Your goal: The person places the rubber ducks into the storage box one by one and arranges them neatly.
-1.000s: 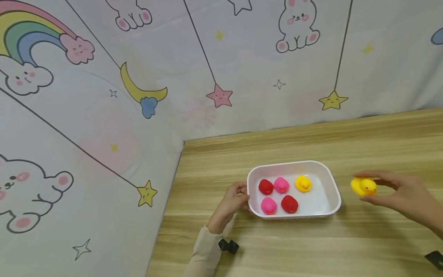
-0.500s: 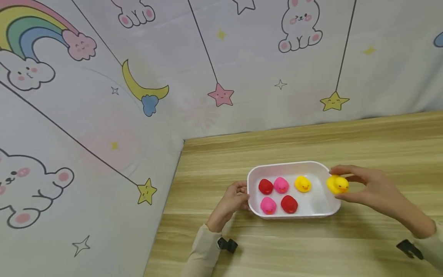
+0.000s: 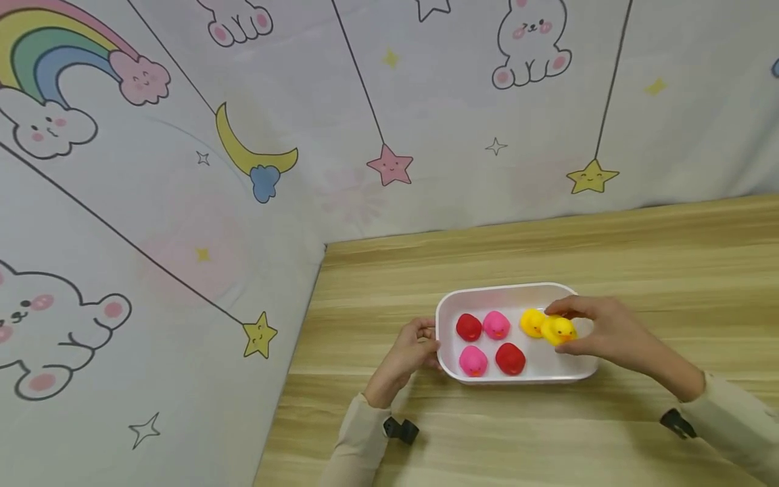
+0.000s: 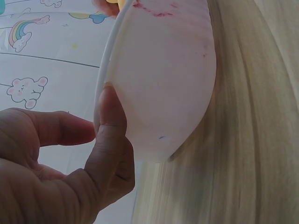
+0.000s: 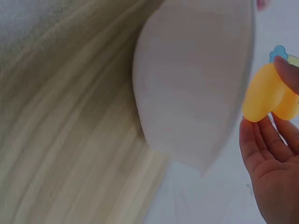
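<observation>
A white plastic basin point(image 3: 548, 370) holds red, pink and yellow rubber ducks. Its left end is pinched at the rim by my left hand point(image 3: 409, 352); the left wrist view shows the thumb point(image 4: 111, 112) against the outer wall. Over the basin's right half, my right hand point(image 3: 611, 335) holds a yellow rubber duck point(image 3: 559, 331) between thumb and fingers. That held duck point(image 5: 264, 93) is above rim height in the right wrist view. Just left of it sits another yellow duck point(image 3: 533, 322), partly covered. Two pink ducks point(image 3: 473, 361) and two red ducks point(image 3: 510, 358) fill the left half.
The basin stands on a wood-grain table point(image 3: 377, 284). A white cloth with cartoon prints point(image 3: 462, 135) hangs behind and on the left. Each wrist carries a small black camera mount point(image 3: 400, 430).
My right hand has carried the yellow duck leftward, from beside the basin, across its right rim to above the inside. The left hand stays at the left end.
</observation>
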`<state>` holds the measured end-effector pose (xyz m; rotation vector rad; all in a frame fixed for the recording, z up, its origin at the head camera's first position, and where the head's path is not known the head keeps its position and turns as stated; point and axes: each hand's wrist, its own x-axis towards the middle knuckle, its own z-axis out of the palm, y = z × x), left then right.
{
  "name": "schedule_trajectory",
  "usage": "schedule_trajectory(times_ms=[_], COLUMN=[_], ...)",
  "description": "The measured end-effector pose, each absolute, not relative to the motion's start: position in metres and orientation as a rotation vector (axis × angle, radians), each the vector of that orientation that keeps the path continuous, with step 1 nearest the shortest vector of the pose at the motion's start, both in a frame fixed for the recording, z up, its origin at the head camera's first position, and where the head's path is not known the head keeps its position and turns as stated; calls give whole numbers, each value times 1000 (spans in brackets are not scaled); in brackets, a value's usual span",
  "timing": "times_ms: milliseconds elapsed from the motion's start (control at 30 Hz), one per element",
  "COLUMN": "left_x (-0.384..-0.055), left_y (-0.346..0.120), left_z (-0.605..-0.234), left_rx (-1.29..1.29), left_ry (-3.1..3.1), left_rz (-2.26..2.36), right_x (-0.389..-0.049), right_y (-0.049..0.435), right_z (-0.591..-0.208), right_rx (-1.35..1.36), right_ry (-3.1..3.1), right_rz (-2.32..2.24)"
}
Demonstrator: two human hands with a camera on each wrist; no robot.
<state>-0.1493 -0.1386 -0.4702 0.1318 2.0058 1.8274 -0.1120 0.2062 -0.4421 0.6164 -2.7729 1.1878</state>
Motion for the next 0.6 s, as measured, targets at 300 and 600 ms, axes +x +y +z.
schedule_trajectory(times_ms=[300,600], left_x=[-150,-149], left_y=[-137,-134], left_z=[-468,-467], left_rx=[136,118], left_ry=[2010,2003], left_rz=[1818,1822], right_x=[-114,-118], right_y=[195,194], right_z=[-461,-468], right_rx=[749,989], right_ry=[-2792,-2810], right_rz=[1130,966])
